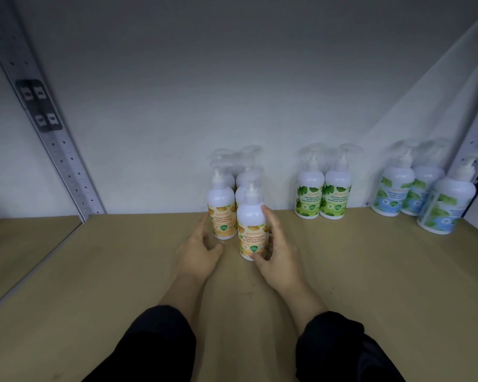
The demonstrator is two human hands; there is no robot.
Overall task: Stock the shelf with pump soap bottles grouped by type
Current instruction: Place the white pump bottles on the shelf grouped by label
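- Pump soap bottles stand in three groups by label colour on the tan shelf board (pixel 356 285); the nearest of them, an orange-label bottle (pixel 252 230), stands upright near the middle of the view, slightly toward 1 o'clock from the hands.
- The right hand (pixel 278 253) curls round that bottle's right side, fingers up along the label and thumb crossing near its base, so it has hold of the bottle.
- The left hand (pixel 199 250) lies at 9 o'clock of that bottle, fingers loosely bent and reaching toward a second orange-label bottle (pixel 222 212); whether the fingertips touch it I cannot tell, and it grips nothing.
- Dark sleeves (pixel 160 346) cover both forearms at 6 o'clock.
- Behind those two bottles, toward 12 o'clock, more orange-label bottles (pixel 244 179) stand close together against the back wall; how many is hard to tell.
- At 2 o'clock a pair of green-label bottles (pixel 322 198) stands side by side, touching, at the back edge.
- Far at 3 o'clock three blue-label bottles (pixel 422 194) cluster beside the right upright, the nearest one tilted in the wide lens.
- A perforated metal upright (pixel 55 150) rises at 10 o'clock.
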